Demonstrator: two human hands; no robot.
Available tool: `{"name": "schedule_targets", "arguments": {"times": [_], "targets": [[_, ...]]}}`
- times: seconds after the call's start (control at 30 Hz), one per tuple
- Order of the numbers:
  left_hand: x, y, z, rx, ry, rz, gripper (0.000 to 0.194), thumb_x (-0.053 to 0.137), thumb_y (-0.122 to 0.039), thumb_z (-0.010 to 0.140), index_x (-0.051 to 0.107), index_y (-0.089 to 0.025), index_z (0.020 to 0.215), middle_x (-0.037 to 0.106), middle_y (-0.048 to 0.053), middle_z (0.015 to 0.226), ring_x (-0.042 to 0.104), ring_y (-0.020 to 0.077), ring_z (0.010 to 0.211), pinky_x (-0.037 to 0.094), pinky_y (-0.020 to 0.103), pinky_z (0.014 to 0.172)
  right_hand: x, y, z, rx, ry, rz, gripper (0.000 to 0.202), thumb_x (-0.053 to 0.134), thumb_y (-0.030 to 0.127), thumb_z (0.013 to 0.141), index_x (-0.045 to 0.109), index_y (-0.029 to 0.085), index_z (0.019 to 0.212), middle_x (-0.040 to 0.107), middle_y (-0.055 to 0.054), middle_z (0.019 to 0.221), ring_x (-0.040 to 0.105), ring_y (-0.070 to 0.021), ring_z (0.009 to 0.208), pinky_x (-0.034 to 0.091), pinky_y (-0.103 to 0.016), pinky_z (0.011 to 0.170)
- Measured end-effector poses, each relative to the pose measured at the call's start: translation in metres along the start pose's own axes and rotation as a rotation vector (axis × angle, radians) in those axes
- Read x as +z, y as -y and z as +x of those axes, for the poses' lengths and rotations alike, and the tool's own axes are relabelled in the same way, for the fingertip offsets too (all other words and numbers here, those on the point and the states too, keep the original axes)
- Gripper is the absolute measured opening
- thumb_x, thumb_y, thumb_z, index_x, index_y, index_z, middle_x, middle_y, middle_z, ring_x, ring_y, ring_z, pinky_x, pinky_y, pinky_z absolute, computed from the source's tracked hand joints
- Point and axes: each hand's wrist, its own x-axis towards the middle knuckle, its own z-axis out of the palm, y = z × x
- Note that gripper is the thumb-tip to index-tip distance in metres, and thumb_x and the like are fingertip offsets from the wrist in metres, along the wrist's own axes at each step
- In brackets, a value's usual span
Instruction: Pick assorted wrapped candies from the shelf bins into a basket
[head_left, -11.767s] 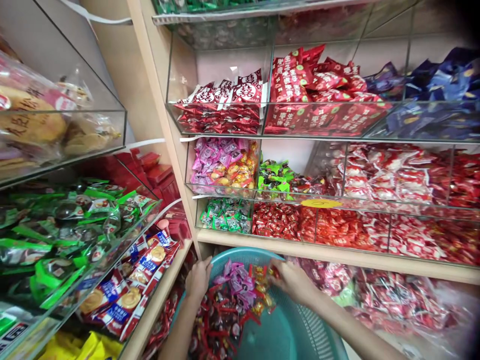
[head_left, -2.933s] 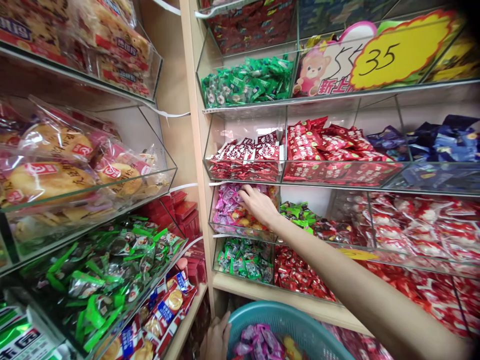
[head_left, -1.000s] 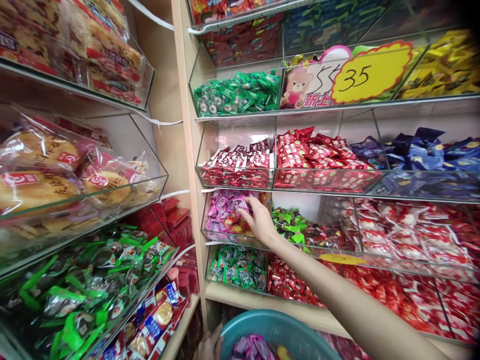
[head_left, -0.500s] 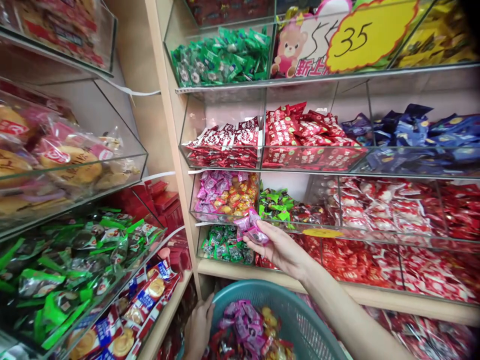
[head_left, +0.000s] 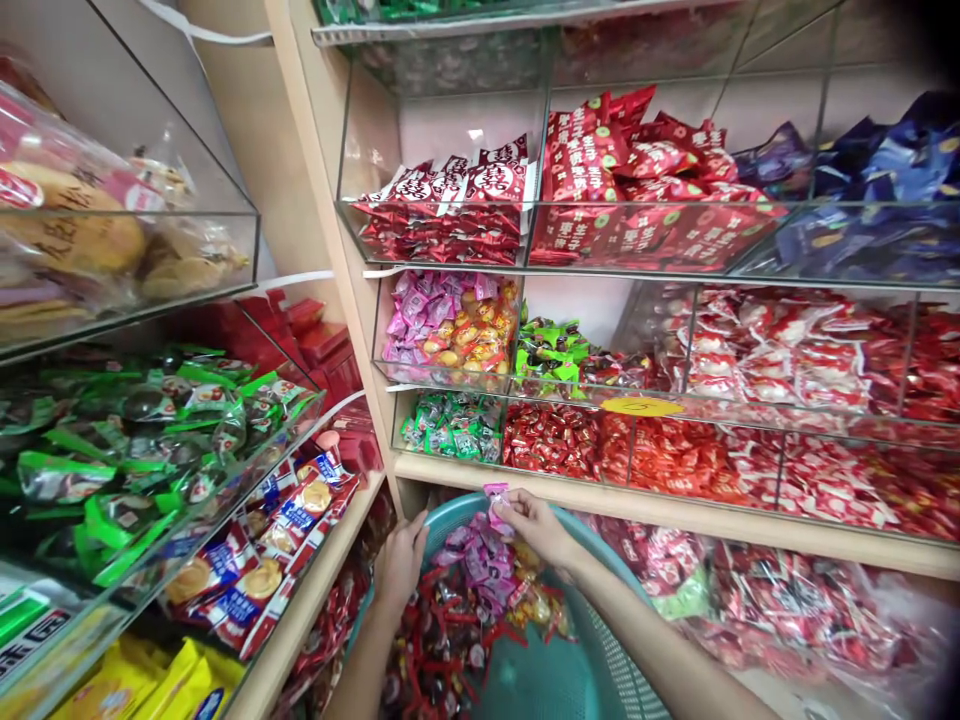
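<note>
A green plastic basket (head_left: pixel 619 640) at the bottom middle holds pink, yellow and dark red wrapped candies. Over its far part, my right hand (head_left: pixel 534 527) pinches a pink candy (head_left: pixel 495 505) between thumb and fingers. Loose pink candies (head_left: pixel 480 560) lie just below that hand. My left hand (head_left: pixel 401 562) is closed around the basket's left rim. Above, a clear bin holds pink candies (head_left: pixel 420 305) beside yellow ones (head_left: pixel 480 330).
Wooden shelves (head_left: pixel 675 510) with clear bins of red, blue and green candies span the back. On the left, bins hold green packets (head_left: pixel 127 490), blue-red packets (head_left: pixel 300 510) and bread (head_left: pixel 82 220). More bagged candies (head_left: pixel 802 600) sit at lower right.
My right hand has moved down from the pink candy bin to above the basket, and fewer pink candies show in it. The view has tilted down, showing more of the basket.
</note>
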Motion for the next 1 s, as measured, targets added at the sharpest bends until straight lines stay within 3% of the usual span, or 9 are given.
{"name": "schedule_targets", "arguments": {"times": [0.23, 0.43, 0.6, 0.87, 1.0], "targets": [[0.001, 0.002, -0.002, -0.003, -0.026, 0.015, 0.042, 0.03, -0.035, 0.091, 0.053, -0.025, 0.124, 0.063, 0.007, 0.108, 0.059, 0.0152, 0.097, 0.042, 0.021, 0.079, -0.007, -0.028, 0.014, 0.123, -0.041, 0.084, 0.044, 0.075, 0.05, 0.055, 0.053, 0.019, 0.076, 0.057, 0.005, 0.068, 0.06, -0.0101, 0.063, 0.053, -0.027, 0.07], [0.002, 0.001, -0.003, 0.0, -0.033, 0.022, 0.042, 0.03, -0.034, 0.091, 0.054, -0.024, 0.123, 0.063, 0.008, 0.108, 0.059, 0.0155, 0.099, 0.041, 0.022, 0.082, 0.0, -0.025, 0.003, 0.187, -0.002, 0.247, 0.037, 0.076, 0.042, 0.06, 0.052, 0.019, 0.076, 0.057, 0.004, 0.076, 0.064, -0.0106, 0.07, 0.054, -0.029, 0.078], [0.0, -0.001, -0.005, -0.017, -0.032, 0.037, 0.042, 0.03, -0.035, 0.091, 0.054, -0.026, 0.123, 0.062, 0.007, 0.109, 0.06, 0.0155, 0.097, 0.041, 0.022, 0.078, 0.009, -0.029, -0.003, 0.281, -0.069, 0.313, 0.035, 0.076, 0.039, 0.059, 0.052, 0.019, 0.073, 0.057, 0.004, 0.074, 0.064, -0.0106, 0.069, 0.053, -0.029, 0.08], [0.001, 0.001, -0.005, -0.023, -0.024, 0.055, 0.042, 0.029, -0.036, 0.091, 0.053, -0.027, 0.124, 0.062, 0.007, 0.109, 0.061, 0.0158, 0.095, 0.041, 0.022, 0.075, 0.005, -0.038, 0.002, 0.091, -0.128, 0.125, 0.037, 0.073, 0.048, 0.059, 0.054, 0.02, 0.075, 0.058, 0.003, 0.073, 0.061, -0.0125, 0.067, 0.053, -0.03, 0.071], [0.002, 0.003, -0.005, -0.007, -0.04, 0.042, 0.043, 0.028, -0.036, 0.091, 0.053, -0.026, 0.124, 0.062, 0.007, 0.109, 0.06, 0.0154, 0.096, 0.041, 0.021, 0.077, -0.01, -0.038, 0.01, -0.148, -0.126, -0.303, 0.035, 0.062, 0.051, 0.07, 0.058, 0.018, 0.081, 0.056, 0.002, 0.063, 0.053, -0.0137, 0.057, 0.047, -0.028, 0.058]]}}
